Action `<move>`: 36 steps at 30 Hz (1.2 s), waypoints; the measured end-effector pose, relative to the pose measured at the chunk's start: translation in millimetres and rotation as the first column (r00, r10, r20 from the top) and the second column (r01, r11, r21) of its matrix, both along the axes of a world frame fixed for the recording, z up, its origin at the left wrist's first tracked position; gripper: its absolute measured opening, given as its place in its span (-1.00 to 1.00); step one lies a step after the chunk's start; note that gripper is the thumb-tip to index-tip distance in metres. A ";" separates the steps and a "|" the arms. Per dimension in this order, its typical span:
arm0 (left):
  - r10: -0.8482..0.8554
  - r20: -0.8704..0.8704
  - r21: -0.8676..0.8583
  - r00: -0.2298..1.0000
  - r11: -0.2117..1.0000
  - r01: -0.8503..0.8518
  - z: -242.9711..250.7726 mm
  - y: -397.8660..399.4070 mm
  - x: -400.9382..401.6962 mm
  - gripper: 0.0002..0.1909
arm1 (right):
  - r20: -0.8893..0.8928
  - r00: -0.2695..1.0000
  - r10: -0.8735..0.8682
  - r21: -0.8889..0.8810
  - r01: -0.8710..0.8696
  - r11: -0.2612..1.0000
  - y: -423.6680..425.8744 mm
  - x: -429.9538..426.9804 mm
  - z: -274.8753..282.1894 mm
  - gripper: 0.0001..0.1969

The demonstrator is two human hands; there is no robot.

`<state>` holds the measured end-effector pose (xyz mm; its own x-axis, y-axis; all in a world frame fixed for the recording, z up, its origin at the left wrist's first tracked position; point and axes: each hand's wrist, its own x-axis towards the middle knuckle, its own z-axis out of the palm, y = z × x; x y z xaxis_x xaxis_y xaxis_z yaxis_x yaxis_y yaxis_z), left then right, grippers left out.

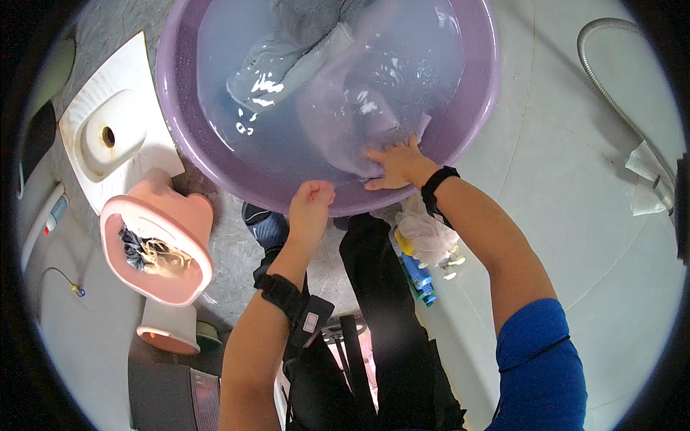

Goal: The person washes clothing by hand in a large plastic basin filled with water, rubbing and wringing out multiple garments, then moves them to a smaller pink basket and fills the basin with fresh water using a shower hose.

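Observation:
A large purple plastic basin (180, 116) of cloudy water stands before me. Pale lilac cloth (345, 121) lies under the water, with a corner poking up near the right side. My right hand (396, 166) rests on this cloth at the near right wall, fingers spread and tips at the waterline. At the near rim is my left hand (312, 207), its fingers curled into a loose fist; no item shows in it. Farther off, a grey garment (310, 46) with a lighter band floats partly above the surface.
A white squat toilet (116, 132) is at left. Closer stands a pink plastic tub (183, 293) with dark and cream cloth inside. A blue bottle (418, 272) and a whitish mesh bundle (428, 231) lie by my right leg. A metal shower hose (609, 89) hangs at right.

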<state>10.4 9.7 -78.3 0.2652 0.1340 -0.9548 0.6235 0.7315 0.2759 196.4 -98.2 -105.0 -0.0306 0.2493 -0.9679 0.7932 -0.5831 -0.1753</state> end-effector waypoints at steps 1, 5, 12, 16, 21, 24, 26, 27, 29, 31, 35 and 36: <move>-0.018 0.005 0.026 1.000 0.999 0.018 -1.5 0.3 0.2 -0.80 | -0.012 0.998 0.061 0.070 -0.060 0.996 0.7 -1.4 4.5 -0.40; 0.048 0.036 0.017 0.998 0.999 -0.049 2.2 -6.7 12.3 -0.80 | 0.151 0.980 0.127 -0.004 -0.128 0.992 -14.6 0.5 -30.7 -0.57; -0.188 0.016 0.366 0.982 0.915 0.170 24.0 18.2 1.7 -0.82 | 0.220 0.881 -0.418 0.653 0.186 0.734 0.3 -9.1 39.4 -0.78; -0.349 0.093 0.497 0.933 0.828 0.260 57.5 13.4 12.5 -0.66 | -0.116 0.775 -0.621 0.568 0.565 0.599 7.0 19.4 89.8 -0.79; -0.507 0.159 0.858 0.847 0.496 0.136 117.3 17.9 51.1 -0.57 | -0.449 0.331 -0.830 0.278 0.934 0.223 29.5 15.6 183.5 -0.79; -0.641 0.117 0.926 0.758 0.346 0.150 141.3 41.3 58.1 -0.61 | -0.524 0.319 -0.790 0.277 0.941 0.197 46.2 17.2 242.7 -0.77; -0.759 0.084 0.987 0.646 0.150 0.048 152.7 63.6 57.8 -0.73 | -0.503 0.420 -0.755 0.299 0.905 0.304 58.2 25.0 280.2 -0.77; -0.760 0.112 0.987 0.640 0.162 0.020 161.1 69.6 60.2 -0.73 | -0.482 0.432 -0.762 0.321 0.897 0.304 56.0 35.6 292.5 -0.77; -0.794 0.176 0.933 0.582 0.322 0.157 177.2 89.9 47.9 -0.79 | -0.182 0.935 -0.305 0.788 0.324 0.523 56.3 48.7 298.6 -0.76; -0.820 0.120 0.973 0.560 0.209 0.097 185.2 112.2 36.7 -0.82 | -0.045 0.954 -0.296 0.793 0.215 0.571 50.5 55.0 277.9 -0.74; -0.862 -0.131 0.979 0.489 -0.034 0.203 151.3 116.3 41.8 -0.81 | 0.227 0.961 -0.159 0.815 -0.098 0.571 23.8 68.1 184.1 -0.75; -0.837 -0.215 0.958 0.503 -0.079 0.277 131.0 113.5 41.2 -0.80 | 0.280 0.944 -0.172 0.825 -0.146 0.545 23.4 65.0 160.5 -0.75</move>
